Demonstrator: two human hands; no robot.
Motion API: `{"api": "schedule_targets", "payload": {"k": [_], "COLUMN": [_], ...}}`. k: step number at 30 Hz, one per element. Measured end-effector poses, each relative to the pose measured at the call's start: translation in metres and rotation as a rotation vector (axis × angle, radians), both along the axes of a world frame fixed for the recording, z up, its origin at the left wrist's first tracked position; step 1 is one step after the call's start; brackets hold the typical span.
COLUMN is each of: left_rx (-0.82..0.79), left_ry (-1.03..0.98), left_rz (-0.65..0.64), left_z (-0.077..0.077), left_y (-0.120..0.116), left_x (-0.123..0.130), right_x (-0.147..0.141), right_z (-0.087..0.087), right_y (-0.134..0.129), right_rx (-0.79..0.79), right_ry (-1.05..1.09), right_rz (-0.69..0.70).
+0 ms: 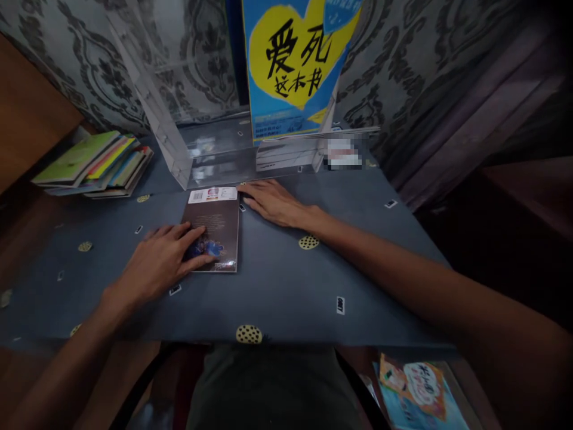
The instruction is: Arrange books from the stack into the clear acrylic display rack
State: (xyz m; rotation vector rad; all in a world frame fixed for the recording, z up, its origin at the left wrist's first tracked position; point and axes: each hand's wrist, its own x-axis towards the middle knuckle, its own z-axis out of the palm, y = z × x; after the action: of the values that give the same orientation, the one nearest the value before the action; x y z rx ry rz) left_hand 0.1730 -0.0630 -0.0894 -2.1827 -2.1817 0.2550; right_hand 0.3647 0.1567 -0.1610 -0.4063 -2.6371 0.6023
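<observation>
A thin book with a dark brown cover (215, 214) lies flat on the table, a white strip with a barcode along its far edge. My left hand (172, 254) rests over its left side and lower part with fingers spread, hiding some of the blue picture there. By the book's far right corner is my right hand (275, 202). Its fingers are stretched out, the fingertips at the corner and the thumb a little apart from them on the tablecloth. Whether those fingertips press on the cover is hard to see.
Behind the hands stands a clear plastic book rack (172, 143) holding upright books, with a blue-and-yellow book (290, 113) in front. A stack of books (89, 164) is at the left on the grey tablecloth (286, 298). Below the near edge, right, lies a colourful book (418, 394).
</observation>
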Motion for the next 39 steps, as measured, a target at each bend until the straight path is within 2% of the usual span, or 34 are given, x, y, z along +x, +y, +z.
{"api": "schedule_targets", "payload": {"k": [4,9,16,22,33,39], "left_rx": [-0.002,0.050,0.179,0.154,0.144,0.171], "left_ry": [-0.086,-0.074,-0.025,-0.057,-0.179,-0.184], "left_rz": [-0.240,-0.315,-0.514,-0.492,-0.440,-0.438], "left_z": [-0.008,-0.019,-0.017,-0.016,-0.018,-0.020], "left_y": [-0.007,-0.010,-0.008,-0.009,-0.011,-0.014], "left_x": [0.008,0.021,0.017,0.016,0.015,0.017], "right_x": [0.001,0.001,0.008,0.021,0.035,0.039], "right_z": [-0.003,-0.002,-0.002,-0.001,0.016,0.018], "right_y": [0.002,-0.007,-0.034,-0.059,-0.105,-0.127], "right_rx": [0.008,0.029,0.056,-0.022,-0.146,-0.051], "right_ry": [-0.012,-0.039,-0.017,0.059,0.168,0.195], "right_rz": [0.013,-0.007,-0.015,0.027,0.110,0.208]}}
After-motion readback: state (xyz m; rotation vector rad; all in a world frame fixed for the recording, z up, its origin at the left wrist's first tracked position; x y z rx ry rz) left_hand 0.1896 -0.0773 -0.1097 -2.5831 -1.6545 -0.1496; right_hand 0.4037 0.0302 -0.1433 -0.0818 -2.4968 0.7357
